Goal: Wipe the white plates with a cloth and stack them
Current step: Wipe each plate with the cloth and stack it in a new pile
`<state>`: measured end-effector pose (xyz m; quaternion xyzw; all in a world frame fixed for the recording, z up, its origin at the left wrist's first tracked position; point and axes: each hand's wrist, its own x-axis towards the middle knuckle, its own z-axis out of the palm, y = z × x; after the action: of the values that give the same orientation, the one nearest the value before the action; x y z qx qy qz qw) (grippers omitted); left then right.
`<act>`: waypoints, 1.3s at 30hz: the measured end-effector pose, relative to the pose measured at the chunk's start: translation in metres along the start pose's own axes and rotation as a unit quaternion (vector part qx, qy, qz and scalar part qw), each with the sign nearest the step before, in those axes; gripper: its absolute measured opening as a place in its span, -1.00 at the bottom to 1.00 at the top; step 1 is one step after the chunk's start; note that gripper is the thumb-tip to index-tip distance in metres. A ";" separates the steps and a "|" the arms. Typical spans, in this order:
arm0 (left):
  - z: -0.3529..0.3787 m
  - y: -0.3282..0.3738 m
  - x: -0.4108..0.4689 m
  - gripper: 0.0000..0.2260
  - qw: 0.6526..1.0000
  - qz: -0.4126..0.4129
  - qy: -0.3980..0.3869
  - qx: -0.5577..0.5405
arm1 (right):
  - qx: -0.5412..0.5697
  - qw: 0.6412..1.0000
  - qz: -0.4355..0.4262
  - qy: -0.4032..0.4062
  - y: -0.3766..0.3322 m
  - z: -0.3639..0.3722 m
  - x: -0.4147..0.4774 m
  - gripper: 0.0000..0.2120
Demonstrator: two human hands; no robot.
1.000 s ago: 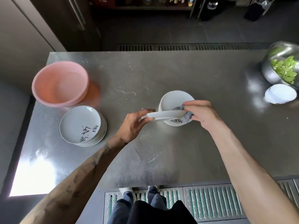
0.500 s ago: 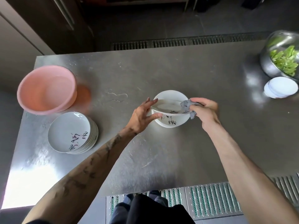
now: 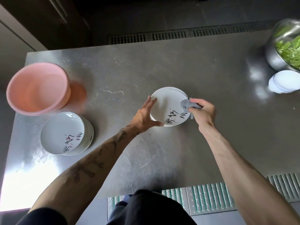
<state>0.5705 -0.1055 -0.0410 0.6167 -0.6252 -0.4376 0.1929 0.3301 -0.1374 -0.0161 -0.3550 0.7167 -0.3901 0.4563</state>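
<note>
A white plate with black script (image 3: 165, 104) lies face up on top of a short stack of plates at the table's middle. My left hand (image 3: 143, 116) rests against its left rim, fingers straight and spread, thumb along the near rim. My right hand (image 3: 203, 112) grips a bunched grey cloth (image 3: 188, 104) that presses on the plate's right rim. A taller stack of like plates (image 3: 65, 134) stands at the near left.
A pink basin (image 3: 37, 88) sits at the far left of the steel table (image 3: 186, 62), with a thin smear of water to its right. A metal bowl of green leaves (image 3: 285, 47) and small white dishes (image 3: 282, 81) stand at the right edge.
The plate, held tilted above the middle stack before, now lies flat and face up on it. My left hand's fingers have straightened along its rim; the cloth has moved to the right rim.
</note>
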 end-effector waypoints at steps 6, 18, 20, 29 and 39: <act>0.012 -0.009 0.004 0.04 0.998 0.035 0.014 0.053 | -0.019 1.000 -0.006 -0.008 0.012 0.001 0.001 -0.64; -0.003 -0.014 -0.040 -0.26 0.996 -0.013 0.083 0.032 | -0.031 0.999 -0.038 0.007 0.009 -0.004 -0.029 -0.68; -0.025 -0.032 -0.067 -0.41 0.990 -0.013 0.127 0.059 | -0.036 0.998 -0.049 0.003 0.006 0.000 -0.038 -0.70; -0.160 -0.165 -0.198 -0.58 0.902 -0.211 0.295 0.235 | -0.033 0.991 -0.085 -0.096 -0.004 0.076 -0.089 -0.73; -0.196 -0.215 -0.213 -0.53 0.895 -0.302 0.278 0.176 | -0.084 0.987 -0.079 -0.113 0.016 0.117 -0.125 -0.75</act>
<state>0.8886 0.0652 -0.0397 0.8963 -0.3965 -0.1684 0.1053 0.4777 -0.0498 -0.0155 -0.4894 0.6601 -0.3207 0.4711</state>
